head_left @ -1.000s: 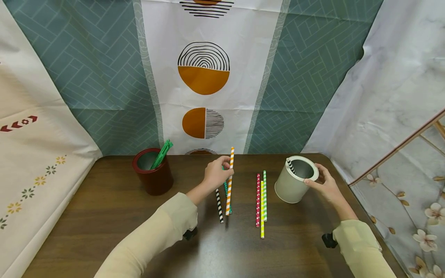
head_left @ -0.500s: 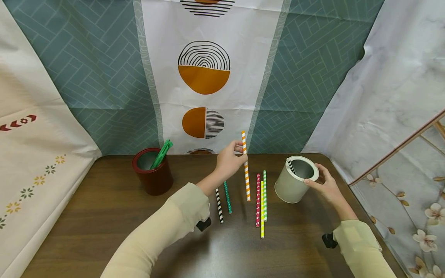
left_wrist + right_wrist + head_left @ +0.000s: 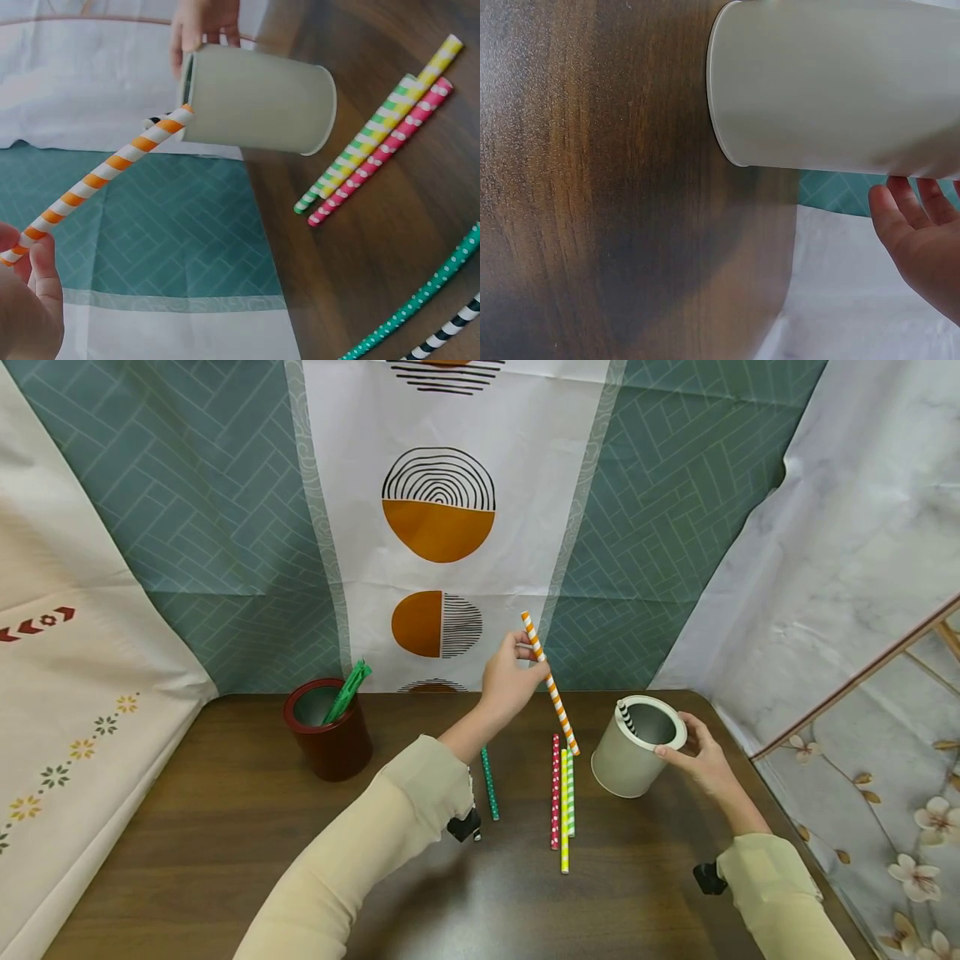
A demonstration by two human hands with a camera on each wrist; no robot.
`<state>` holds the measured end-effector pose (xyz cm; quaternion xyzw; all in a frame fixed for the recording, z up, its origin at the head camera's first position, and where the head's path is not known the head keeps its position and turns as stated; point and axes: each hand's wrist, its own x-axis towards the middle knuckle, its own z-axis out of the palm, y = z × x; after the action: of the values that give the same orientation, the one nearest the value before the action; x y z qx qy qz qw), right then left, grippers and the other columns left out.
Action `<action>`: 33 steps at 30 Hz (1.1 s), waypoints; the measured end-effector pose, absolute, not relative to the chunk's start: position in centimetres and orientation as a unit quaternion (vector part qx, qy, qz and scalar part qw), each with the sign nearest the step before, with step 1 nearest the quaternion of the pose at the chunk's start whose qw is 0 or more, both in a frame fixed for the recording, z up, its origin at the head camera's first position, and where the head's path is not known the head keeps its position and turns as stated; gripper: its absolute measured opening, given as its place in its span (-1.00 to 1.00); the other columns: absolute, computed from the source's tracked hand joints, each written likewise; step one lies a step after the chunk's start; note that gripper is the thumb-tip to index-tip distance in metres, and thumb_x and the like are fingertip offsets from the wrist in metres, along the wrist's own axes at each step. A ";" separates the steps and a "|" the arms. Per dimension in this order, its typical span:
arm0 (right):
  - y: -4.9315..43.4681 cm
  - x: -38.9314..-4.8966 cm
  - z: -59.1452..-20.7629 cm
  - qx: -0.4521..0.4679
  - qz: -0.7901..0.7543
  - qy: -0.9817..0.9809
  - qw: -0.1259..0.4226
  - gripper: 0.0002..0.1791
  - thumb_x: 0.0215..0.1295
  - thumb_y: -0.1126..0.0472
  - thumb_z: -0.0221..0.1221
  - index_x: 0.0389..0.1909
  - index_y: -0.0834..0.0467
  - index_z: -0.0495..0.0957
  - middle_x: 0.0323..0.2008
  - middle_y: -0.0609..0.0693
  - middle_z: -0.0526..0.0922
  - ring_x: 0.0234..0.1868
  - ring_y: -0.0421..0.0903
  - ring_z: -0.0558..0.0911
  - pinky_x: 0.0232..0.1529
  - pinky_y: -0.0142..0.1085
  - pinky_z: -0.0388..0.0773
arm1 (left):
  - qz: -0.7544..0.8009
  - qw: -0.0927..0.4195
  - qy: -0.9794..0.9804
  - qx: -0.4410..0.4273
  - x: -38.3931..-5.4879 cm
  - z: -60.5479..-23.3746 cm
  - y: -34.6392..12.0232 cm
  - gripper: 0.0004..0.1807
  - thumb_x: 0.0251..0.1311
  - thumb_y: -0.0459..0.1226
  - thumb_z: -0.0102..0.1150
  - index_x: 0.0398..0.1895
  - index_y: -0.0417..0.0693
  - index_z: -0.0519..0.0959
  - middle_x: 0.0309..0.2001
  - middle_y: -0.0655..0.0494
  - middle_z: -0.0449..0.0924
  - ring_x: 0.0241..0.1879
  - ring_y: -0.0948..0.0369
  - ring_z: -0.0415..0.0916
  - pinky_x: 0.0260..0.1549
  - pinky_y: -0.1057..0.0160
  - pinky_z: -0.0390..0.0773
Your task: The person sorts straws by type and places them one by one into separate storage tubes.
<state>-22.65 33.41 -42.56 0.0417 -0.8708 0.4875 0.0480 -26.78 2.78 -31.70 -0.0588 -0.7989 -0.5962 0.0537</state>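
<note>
My left hand (image 3: 510, 677) pinches an orange-and-white striped paper straw (image 3: 555, 697), held slanting above the table. In the left wrist view the straw's far end overlaps the mouth of a cream canister (image 3: 259, 97). My right hand (image 3: 705, 764) grips that canister at its rim, thumb on the near side and fingers at the far side. A black-and-white striped straw (image 3: 626, 717) leans inside it. Between the hands lie a pink dotted straw (image 3: 555, 793), a yellow straw (image 3: 565, 852) and a green striped straw (image 3: 572, 802).
A teal dotted straw (image 3: 491, 785) lies left of centre, beside another black-and-white straw (image 3: 454, 326) mostly hidden by my left sleeve in the head view. A dark red pot (image 3: 337, 752) holding a green wrapped item (image 3: 347, 692) stands at the left. Patterned cloth (image 3: 622, 568) hangs behind the table.
My left hand has moved right and up with the orange striped straw, which has gone from near upright to tilted, lower end toward the canister. The right hand has stayed at the canister.
</note>
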 end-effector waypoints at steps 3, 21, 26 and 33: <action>33.4 -22.6 -42.6 0.042 0.489 -0.870 0.048 -0.26 0.13 0.26 0.14 0.26 0.30 -0.02 0.11 0.24 0.22 -0.16 -0.44 0.33 -0.29 -0.65 0.36 | -0.613 0.056 -0.786 -0.055 -26.9 -31.3 3.2 -0.64 -0.02 -0.30 0.07 -0.09 0.00 0.31 -0.25 0.09 0.53 -0.49 0.20 0.34 -0.56 0.36 0.27; 33.3 -22.6 -42.5 0.046 0.492 -0.868 0.055 -0.26 0.11 0.29 0.15 0.26 0.28 0.01 0.11 0.22 0.23 -0.15 -0.39 0.34 -0.29 -0.62 0.38 | -0.696 0.075 -0.713 -0.039 -27.0 -32.6 6.9 -0.70 0.17 -0.27 0.00 -0.04 -0.11 0.27 -0.15 -0.01 0.45 -0.45 0.21 0.54 -0.50 0.39 0.51; 33.3 -22.7 -42.5 0.045 0.494 -0.867 0.055 -0.27 0.11 0.29 0.15 0.26 0.29 0.00 0.10 0.22 0.23 -0.17 -0.44 0.34 -0.29 -0.62 0.38 | -0.716 0.070 -0.694 -0.019 -26.8 -33.5 8.0 -0.72 0.18 -0.29 0.01 -0.06 -0.11 0.27 -0.15 -0.02 0.43 -0.39 0.11 0.56 -0.47 0.37 0.53; 33.3 -22.7 -42.6 0.035 0.490 -0.869 0.052 -0.26 0.12 0.26 0.15 0.26 0.29 -0.01 0.11 0.22 0.22 -0.19 -0.47 0.32 -0.29 -0.62 0.37 | -0.704 0.079 -0.706 -0.005 -26.1 -34.7 9.8 -0.75 0.18 -0.28 0.01 -0.10 -0.12 0.30 -0.19 -0.01 0.45 -0.42 0.11 0.58 -0.52 0.39 0.50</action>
<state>-22.70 33.30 -42.58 0.0352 -0.8692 0.4905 0.0517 -26.12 9.77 -34.65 -0.0052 -0.7062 -0.7036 0.0789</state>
